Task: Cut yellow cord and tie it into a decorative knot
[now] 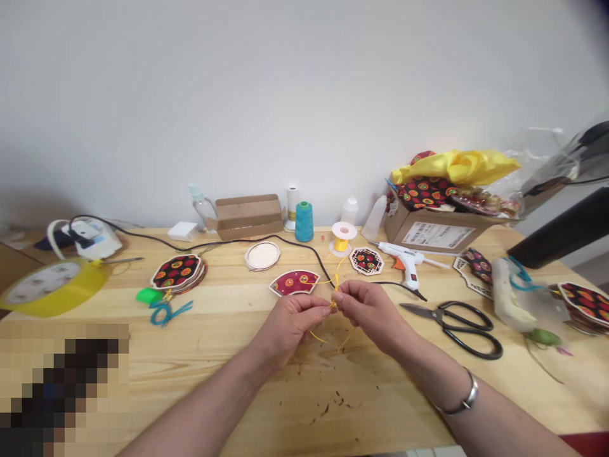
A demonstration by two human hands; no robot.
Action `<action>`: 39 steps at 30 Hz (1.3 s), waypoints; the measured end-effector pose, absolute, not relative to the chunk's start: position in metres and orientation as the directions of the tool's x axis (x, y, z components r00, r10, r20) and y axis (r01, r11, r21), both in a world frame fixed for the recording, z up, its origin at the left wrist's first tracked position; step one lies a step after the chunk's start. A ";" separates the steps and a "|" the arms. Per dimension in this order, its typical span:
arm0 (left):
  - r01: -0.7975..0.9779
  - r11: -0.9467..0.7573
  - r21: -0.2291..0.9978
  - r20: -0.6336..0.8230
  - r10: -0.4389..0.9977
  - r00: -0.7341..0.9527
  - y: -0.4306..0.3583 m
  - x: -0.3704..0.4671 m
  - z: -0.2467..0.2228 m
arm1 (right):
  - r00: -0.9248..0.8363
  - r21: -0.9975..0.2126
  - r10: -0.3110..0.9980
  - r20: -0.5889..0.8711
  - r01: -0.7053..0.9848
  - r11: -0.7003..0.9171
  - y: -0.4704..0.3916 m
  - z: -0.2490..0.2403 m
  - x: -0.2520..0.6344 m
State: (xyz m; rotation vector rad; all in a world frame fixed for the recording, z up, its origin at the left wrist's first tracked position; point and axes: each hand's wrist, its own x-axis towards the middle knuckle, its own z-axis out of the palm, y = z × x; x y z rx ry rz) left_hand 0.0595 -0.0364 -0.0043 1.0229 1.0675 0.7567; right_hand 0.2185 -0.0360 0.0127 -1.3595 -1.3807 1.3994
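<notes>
My left hand (291, 324) and my right hand (366, 312) meet at the middle of the table, each pinching a yellow cord (335, 293) that shows a small knot or loop between the fingertips. Loose cord ends hang below my hands. One strand runs up to a white spool of yellow cord (341, 244). Just beyond my left hand lies a red patterned fan-shaped piece (294, 282). An octagonal patterned piece (366, 261) lies behind my right hand.
Black-handled scissors (469, 327) and a white glue gun (404, 259) lie on the right. Behind them stands a cardboard box (435, 231) of fabric. Yellow tape (90, 289) and stacked patterned pieces (177, 273) are on the left. A black cable crosses the table (214, 381).
</notes>
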 end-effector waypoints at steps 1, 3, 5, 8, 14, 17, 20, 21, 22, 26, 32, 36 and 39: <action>-0.023 0.367 0.930 -0.341 0.883 0.323 -0.036 0.059 -0.004 | -0.191 -0.973 0.962 -0.197 0.160 -0.167 -0.036 0.013 0.219; -0.016 0.376 0.926 -0.352 0.880 0.319 -0.036 0.059 -0.004 | -0.227 -0.972 0.949 -0.220 0.133 -0.193 -0.035 0.013 0.221; 0.001 0.374 0.927 -0.356 0.881 0.312 -0.036 0.058 -0.004 | -0.247 -0.973 0.943 -0.221 0.117 -0.198 -0.034 0.013 0.221; 0.028 0.346 0.938 -0.337 0.889 0.309 -0.036 0.058 -0.005 | -0.238 -0.974 0.949 -0.205 0.148 -0.173 -0.033 0.013 0.221; 0.049 0.302 0.952 -0.301 0.899 0.317 -0.037 0.059 -0.005 | -0.261 -0.960 0.950 -0.172 0.258 -0.103 -0.033 0.014 0.220; 0.027 0.312 0.950 -0.304 0.897 0.320 -0.037 0.059 -0.003 | -0.265 -0.948 0.955 -0.136 0.314 -0.048 -0.033 0.013 0.221; 0.008 0.322 0.947 -0.311 0.909 0.276 -0.037 0.059 -0.001 | -0.238 -0.930 0.968 -0.075 0.368 0.019 -0.031 0.009 0.222; 0.019 0.301 0.953 -0.296 0.924 0.243 -0.036 0.059 0.000 | -0.223 -0.920 0.974 -0.046 0.390 0.046 -0.031 0.008 0.223; 0.041 0.257 0.966 -0.260 0.944 0.204 -0.035 0.059 0.000 | -0.207 -0.906 0.978 -0.012 0.416 0.077 -0.031 0.007 0.223; 0.190 -0.006 0.982 -0.017 0.993 0.117 -0.032 0.059 0.001 | -0.151 -0.844 0.983 0.103 0.510 0.167 -0.031 0.004 0.224; 0.264 -0.082 0.961 0.016 0.970 0.243 -0.038 0.061 -0.002 | -0.100 -0.905 0.993 0.069 0.412 0.104 -0.030 0.001 0.225; 0.245 -0.068 0.967 -0.011 0.952 0.305 -0.042 0.062 -0.004 | -0.177 -0.992 0.980 -0.086 0.107 -0.067 -0.030 0.006 0.221; 0.196 -0.052 0.979 -0.021 0.936 0.352 -0.042 0.063 -0.005 | -0.271 -0.976 0.949 -0.163 -0.097 -0.195 -0.033 0.011 0.218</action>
